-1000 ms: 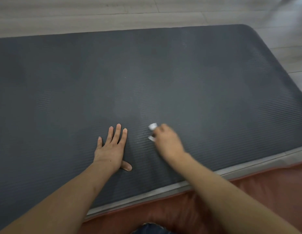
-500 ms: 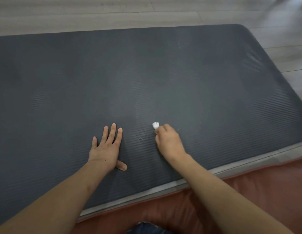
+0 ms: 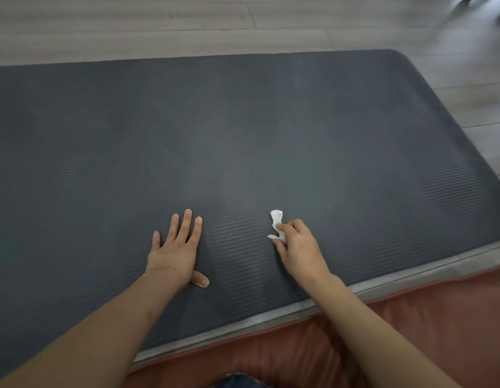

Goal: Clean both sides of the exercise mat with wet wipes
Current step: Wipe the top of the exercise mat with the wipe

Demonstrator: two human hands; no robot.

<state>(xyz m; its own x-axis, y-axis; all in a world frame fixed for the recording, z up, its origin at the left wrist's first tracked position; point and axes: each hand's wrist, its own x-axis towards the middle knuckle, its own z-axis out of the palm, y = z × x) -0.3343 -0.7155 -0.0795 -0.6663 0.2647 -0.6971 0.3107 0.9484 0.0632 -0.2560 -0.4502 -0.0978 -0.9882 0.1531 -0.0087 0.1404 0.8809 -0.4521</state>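
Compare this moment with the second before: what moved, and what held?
Little changed. The right hand shifted only slightly while rubbing the wet wipe on the exercise mat; more of the wipe now shows beyond the fingers. The left hand stayed flat on the mat, which has not been turned over.

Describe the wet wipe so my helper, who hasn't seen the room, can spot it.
A dark grey exercise mat covers the floor. Near its front edge, the right hand pinches the wet wipe: a small crumpled scrap, the only white thing there.
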